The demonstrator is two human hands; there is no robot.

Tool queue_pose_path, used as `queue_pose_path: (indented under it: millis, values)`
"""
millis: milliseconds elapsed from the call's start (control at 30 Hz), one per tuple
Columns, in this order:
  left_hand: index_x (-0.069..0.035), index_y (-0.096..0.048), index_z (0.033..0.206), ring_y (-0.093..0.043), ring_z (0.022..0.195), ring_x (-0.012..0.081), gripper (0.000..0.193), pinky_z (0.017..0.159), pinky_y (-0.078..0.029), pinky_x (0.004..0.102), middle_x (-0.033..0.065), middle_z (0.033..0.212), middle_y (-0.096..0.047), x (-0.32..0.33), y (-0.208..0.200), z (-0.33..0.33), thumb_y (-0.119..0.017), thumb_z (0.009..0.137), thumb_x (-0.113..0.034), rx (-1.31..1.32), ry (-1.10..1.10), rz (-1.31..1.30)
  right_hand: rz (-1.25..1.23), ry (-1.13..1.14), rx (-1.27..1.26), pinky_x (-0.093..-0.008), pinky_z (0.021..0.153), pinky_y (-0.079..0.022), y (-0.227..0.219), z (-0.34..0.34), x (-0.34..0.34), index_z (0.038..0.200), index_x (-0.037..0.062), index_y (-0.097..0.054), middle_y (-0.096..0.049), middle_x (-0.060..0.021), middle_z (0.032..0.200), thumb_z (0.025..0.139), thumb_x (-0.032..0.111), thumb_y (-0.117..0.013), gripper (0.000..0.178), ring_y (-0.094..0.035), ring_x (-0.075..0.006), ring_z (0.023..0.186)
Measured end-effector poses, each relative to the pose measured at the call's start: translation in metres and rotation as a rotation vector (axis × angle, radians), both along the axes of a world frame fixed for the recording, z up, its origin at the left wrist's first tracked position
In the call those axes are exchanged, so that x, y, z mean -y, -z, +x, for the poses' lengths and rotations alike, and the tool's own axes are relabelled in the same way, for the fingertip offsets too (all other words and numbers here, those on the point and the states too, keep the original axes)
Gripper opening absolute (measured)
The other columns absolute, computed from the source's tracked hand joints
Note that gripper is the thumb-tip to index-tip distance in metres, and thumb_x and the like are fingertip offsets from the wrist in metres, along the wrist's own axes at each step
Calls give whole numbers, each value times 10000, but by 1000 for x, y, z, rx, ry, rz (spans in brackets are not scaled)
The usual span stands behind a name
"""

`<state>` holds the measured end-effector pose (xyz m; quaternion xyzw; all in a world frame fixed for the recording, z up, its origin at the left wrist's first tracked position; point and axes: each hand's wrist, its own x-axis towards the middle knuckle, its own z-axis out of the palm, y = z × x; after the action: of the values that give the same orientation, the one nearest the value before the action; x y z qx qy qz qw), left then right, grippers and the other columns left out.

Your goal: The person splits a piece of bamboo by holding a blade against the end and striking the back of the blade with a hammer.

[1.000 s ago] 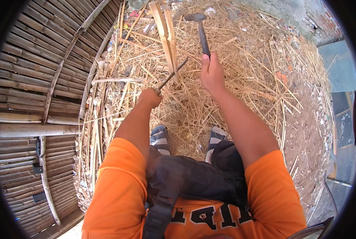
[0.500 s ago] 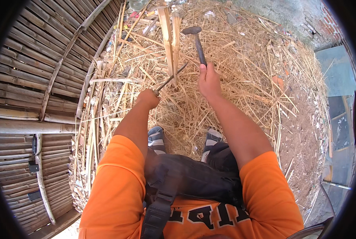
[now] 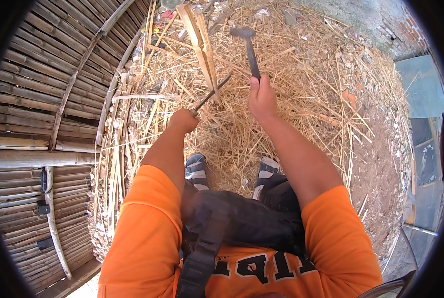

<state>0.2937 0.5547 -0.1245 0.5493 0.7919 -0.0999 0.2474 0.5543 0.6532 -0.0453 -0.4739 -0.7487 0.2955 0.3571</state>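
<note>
My left hand [image 3: 183,120] is closed around the handle of a long, dark-bladed knife [image 3: 213,93]. Its blade slants away to the right, across the lower part of a split bamboo piece [image 3: 200,45]. The bamboo stands up from the straw, leaning left, with a lengthwise split between its pale strips. A hammer [image 3: 253,59] with a dark head is gripped in my right hand [image 3: 264,101]. The hammer is held to the right of the bamboo, head pointing away from me, apart from both knife and bamboo.
Straw and bamboo shavings [image 3: 301,99] cover the ground around my shoes [image 3: 196,171]. A wall of bamboo slats [image 3: 38,74] rises on the left, with loose strips [image 3: 115,174] along its foot. Bare soil [image 3: 378,184] and blue-grey panels [image 3: 420,89] lie to the right.
The bamboo has tipped to the left, and its two strips appear closer together at the top. The hammer has shifted slightly to the right. Both hands keep their holds.
</note>
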Motion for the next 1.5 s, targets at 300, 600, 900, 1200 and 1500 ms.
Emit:
queue_pose_path:
  millis: [300,600,900,1200,1500]
  values:
    - [-134,-718,1197,-686,1045,377,468,931,-545,467,189,1078,-709,6,11,5,-619,935,-509,8,-62,73,-432,-87,286,-537,677,-540,11,-7,-1,1172,27,-508,-670,-197,784,1109,340,-380,344,-668,-405,701]
    - [-110,-737,1160,-697,1066,358,462,912,-562,448,182,1130,-721,-13,14,13,-683,908,-493,62,-144,52,-271,-130,485,-529,646,-509,82,17,1,1172,-27,-541,-679,-224,825,1100,387,-392,446,-649,-449,693]
    - [-124,-746,1139,-714,975,370,420,863,-567,473,197,1005,-726,-6,23,10,-650,926,-473,35,-86,120,-240,124,53,-488,645,-524,8,-12,-22,1170,-17,-541,-655,-183,778,1115,361,-372,417,-664,-342,689]
    - [-116,-712,1198,-702,1025,379,444,907,-567,472,187,1077,-722,-3,44,-4,-614,942,-466,-45,7,53,-433,-71,425,-504,640,-531,56,-12,8,1174,9,-513,-655,-181,761,1113,367,-381,387,-659,-375,677]
    - [-111,-718,1171,-718,971,373,434,887,-571,473,186,1036,-738,-2,23,9,-615,937,-462,6,-52,58,-286,8,151,-488,657,-499,23,-8,-4,1135,7,-530,-655,-165,823,1112,340,-388,362,-639,-384,705]
